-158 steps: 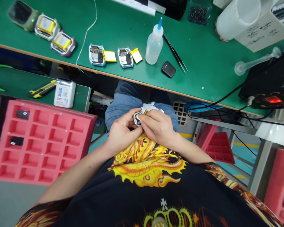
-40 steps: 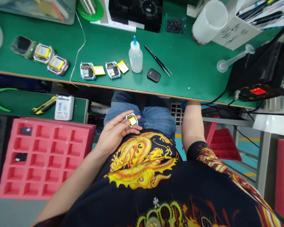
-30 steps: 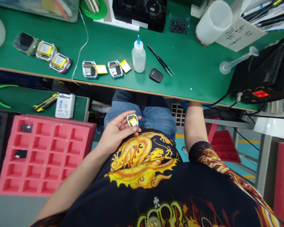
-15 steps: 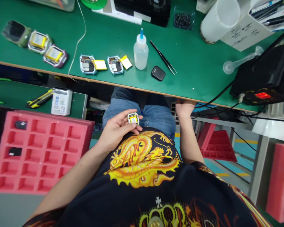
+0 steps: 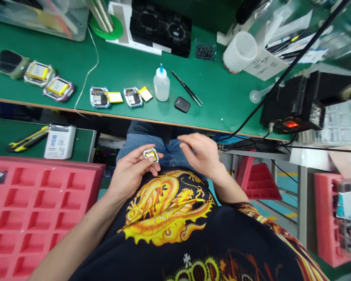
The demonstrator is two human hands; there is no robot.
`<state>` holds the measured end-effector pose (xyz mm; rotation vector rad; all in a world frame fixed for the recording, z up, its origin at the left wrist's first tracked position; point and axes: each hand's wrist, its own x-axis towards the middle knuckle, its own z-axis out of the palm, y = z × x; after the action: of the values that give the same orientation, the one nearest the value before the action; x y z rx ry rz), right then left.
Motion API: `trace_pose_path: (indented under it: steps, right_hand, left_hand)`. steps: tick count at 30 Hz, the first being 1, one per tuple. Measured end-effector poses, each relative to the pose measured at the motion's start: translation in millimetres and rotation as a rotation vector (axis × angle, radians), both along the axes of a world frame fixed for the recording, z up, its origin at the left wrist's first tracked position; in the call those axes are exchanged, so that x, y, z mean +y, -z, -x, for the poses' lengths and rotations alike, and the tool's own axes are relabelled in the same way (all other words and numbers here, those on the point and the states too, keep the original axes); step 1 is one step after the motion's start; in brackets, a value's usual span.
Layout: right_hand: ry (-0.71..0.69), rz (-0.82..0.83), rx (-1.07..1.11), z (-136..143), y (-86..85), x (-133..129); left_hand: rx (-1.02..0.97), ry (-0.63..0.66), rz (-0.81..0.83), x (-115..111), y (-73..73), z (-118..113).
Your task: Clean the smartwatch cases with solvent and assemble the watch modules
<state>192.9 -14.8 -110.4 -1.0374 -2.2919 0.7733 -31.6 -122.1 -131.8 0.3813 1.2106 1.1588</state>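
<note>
My left hand point(image 5: 131, 169) grips a small white-framed watch case point(image 5: 151, 155) with a yellow-edged battery inside, over my lap. To its right my right hand point(image 5: 200, 154) hangs in front of the bench edge, fingers curled together; whether something small is between them cannot be made out. On the bench beyond lie two opened light-blue watch cases point(image 5: 100, 97) point(image 5: 133, 97) with yellow batteries beside them, a dropper bottle point(image 5: 162, 86), a black cover point(image 5: 182, 104) and tweezers point(image 5: 187, 88).
Three more watch cases point(image 5: 38, 73) are at the back left. A pink foam tray point(image 5: 49, 164) stands lower left beside a white box point(image 5: 60, 142) and a yellow cutter point(image 5: 29, 139). A black device point(image 5: 292, 103) with a cable sits at the right.
My right hand has come out from under the bench edge to beside my left hand, its fingers now visible. The view has shifted. My left hand still holds the watch case.
</note>
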Motion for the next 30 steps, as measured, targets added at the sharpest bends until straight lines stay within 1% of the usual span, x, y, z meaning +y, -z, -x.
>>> trace_pose_path:
  steps: [2,5,8,12,17,20,24,27,30]
  right_hand:
    - [0.126,-0.144,0.003,5,-8.6,16]
    - [0.258,-0.258,-0.052,16,-10.3,45]
    - [0.290,-0.279,-0.144,26,-4.5,68]
    - [0.268,-0.269,-0.187,31,3.7,79]
    - [0.289,-0.293,-0.141,30,7.9,78]
    - [0.303,-0.263,-0.135,28,9.0,79]
    - [0.334,-0.199,-0.065,27,5.9,77]
    - [0.310,-0.128,0.007,31,-0.7,57]
    - [0.178,-0.097,0.066,41,-2.5,22]
  left_hand:
    - [-0.010,-0.012,-0.005,0,-0.6,0]
    - [-0.025,0.003,-0.011,2,-4.3,-2]
    - [-0.030,0.014,0.002,3,-7.1,-2]
    - [-0.012,0.020,0.023,2,-4.7,-1]
    - [0.051,-0.027,0.001,2,2.7,0]
    - [0.053,-0.035,-0.003,3,5.7,-1]
    - [-0.015,-0.067,0.023,6,1.9,-3]
    - [-0.080,-0.111,-0.013,11,-6.6,-5]
    - [-0.161,-0.150,-0.074,17,-13.4,-8]
